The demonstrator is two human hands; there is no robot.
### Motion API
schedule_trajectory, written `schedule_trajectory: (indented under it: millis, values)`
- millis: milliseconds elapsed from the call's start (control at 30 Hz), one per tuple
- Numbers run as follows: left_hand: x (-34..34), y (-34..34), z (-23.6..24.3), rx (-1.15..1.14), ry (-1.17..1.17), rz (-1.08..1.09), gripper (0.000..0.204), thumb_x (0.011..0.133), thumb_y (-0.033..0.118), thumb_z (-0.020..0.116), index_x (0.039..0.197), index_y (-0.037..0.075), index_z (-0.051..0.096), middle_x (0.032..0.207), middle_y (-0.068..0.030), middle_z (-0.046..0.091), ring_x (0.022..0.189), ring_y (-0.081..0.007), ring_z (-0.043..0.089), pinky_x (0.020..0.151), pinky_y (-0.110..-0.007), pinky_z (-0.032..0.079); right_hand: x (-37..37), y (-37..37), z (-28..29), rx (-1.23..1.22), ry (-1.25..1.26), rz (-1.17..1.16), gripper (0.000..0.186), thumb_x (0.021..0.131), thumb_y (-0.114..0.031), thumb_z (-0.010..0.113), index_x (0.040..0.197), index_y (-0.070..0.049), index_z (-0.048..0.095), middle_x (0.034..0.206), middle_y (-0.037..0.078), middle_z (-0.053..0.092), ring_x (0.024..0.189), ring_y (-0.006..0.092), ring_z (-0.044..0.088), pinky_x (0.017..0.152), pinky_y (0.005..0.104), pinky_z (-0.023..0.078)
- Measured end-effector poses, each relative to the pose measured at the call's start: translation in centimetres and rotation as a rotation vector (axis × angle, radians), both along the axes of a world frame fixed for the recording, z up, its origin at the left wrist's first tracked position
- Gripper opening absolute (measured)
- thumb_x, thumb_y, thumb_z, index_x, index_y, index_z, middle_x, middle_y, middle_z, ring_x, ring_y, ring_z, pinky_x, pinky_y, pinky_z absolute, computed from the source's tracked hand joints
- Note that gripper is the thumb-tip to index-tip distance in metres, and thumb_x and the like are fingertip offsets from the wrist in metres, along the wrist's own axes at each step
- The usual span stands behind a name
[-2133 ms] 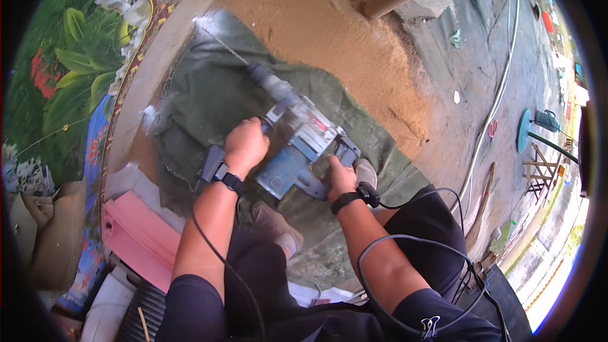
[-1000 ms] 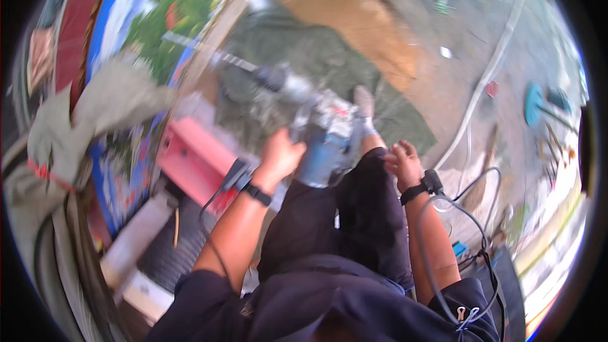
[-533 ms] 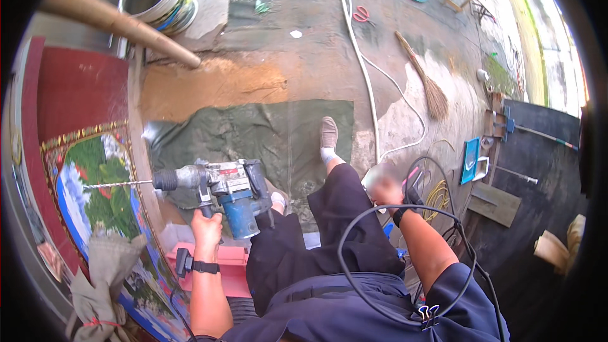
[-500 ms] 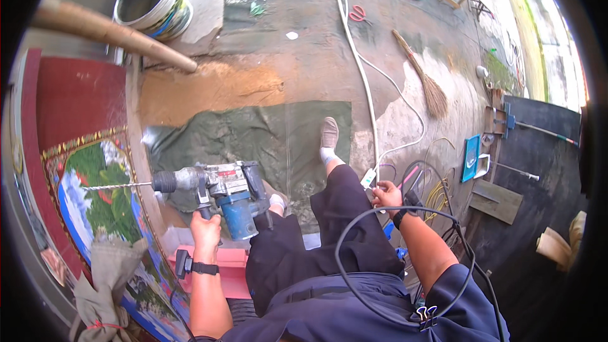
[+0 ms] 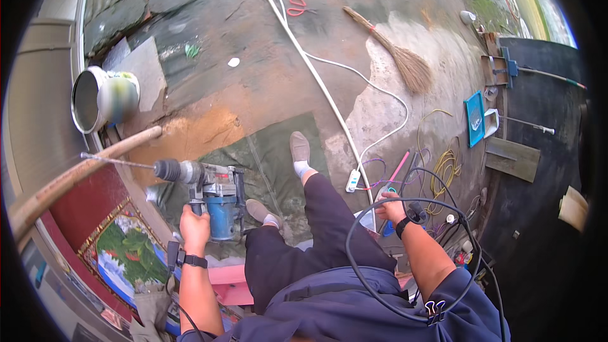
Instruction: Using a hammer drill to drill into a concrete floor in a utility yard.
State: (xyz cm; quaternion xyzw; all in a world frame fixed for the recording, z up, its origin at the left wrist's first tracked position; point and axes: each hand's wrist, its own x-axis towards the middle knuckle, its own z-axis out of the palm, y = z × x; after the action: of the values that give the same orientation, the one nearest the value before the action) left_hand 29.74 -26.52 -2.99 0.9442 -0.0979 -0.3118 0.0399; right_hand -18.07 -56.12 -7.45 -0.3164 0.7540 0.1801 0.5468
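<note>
My left hand (image 5: 195,225) is closed around the side handle of a rotary hammer drill (image 5: 221,212), which has a blue motor housing and a dark chuck. Its long spiral bit (image 5: 120,161) points left, near a wooden pole. On the right, my right hand (image 5: 391,209) is closed with its fingers drawn together; whatever they hold is too small to make out. Just beyond that hand lies a white power strip (image 5: 353,181), beside a long white cable (image 5: 316,79). A black cord (image 5: 350,247) loops over my right forearm and is caught by a binder clip (image 5: 435,311) at my sleeve.
A wooden pole (image 5: 76,177) slants across the left, below a white bucket (image 5: 88,98). A straw broom (image 5: 405,66), red-handled scissors (image 5: 296,6) and a yellow cord (image 5: 445,177) lie on the floor. A framed picture (image 5: 126,253) and a pink stool-like object (image 5: 229,282) are close by.
The view has swung, so the floor things appear farther left. My right hand has drawn back from the power strip. The drill stays in my left hand, its bit now tilted upward in the picture.
</note>
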Motion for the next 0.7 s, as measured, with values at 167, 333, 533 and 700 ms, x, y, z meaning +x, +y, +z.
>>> schedule_trajectory:
  millis: [167,333,533,700]
  values:
    - [1.7,-7.6,1.0,-0.016,-0.007,-0.213,0.028,0.073,0.013,0.069,0.09,-0.002,0.053,0.08,-0.0239,0.064,0.08,-0.0425,0.063,0.073,-0.047,0.049,1.1,-2.3,3.1,-0.089,0.048,-0.122,0.041,0.091,-0.021,0.057,0.128,-0.006,0.048,0.098,0.009,0.065,0.072,0.0167,0.066,0.06,0.0303,0.054]
    - [3.0,-11.8,2.3,-0.012,0.044,-0.344,0.028,0.073,0.012,0.068,0.091,-0.002,0.053,0.083,-0.0241,0.064,0.081,-0.0426,0.063,0.075,-0.048,0.049,2.1,0.4,5.3,-0.127,0.014,-0.257,0.041,0.089,-0.018,0.06,0.126,-0.002,0.049,0.1,0.01,0.064,0.072,0.0163,0.065,0.06,0.0288,0.054]
    - [5.0,-12.8,3.3,-0.008,0.081,-0.503,0.027,0.072,0.012,0.065,0.092,-0.003,0.054,0.086,-0.0253,0.064,0.084,-0.0425,0.063,0.078,-0.047,0.049,2.0,6.5,8.1,-0.177,-0.004,-0.457,0.043,0.087,-0.019,0.062,0.125,-0.003,0.05,0.098,0.009,0.064,0.07,0.0146,0.065,0.059,0.0279,0.053]
    - [7.5,-12.2,3.7,0.062,0.089,-0.653,0.029,0.071,0.011,0.065,0.095,-0.003,0.056,0.087,-0.0253,0.065,0.085,-0.0421,0.064,0.079,-0.047,0.05,1.5,11.7,9.3,-0.183,-0.003,-0.659,0.04,0.087,-0.02,0.063,0.123,-0.005,0.052,0.098,0.007,0.064,0.067,0.0133,0.065,0.056,0.0268,0.051]
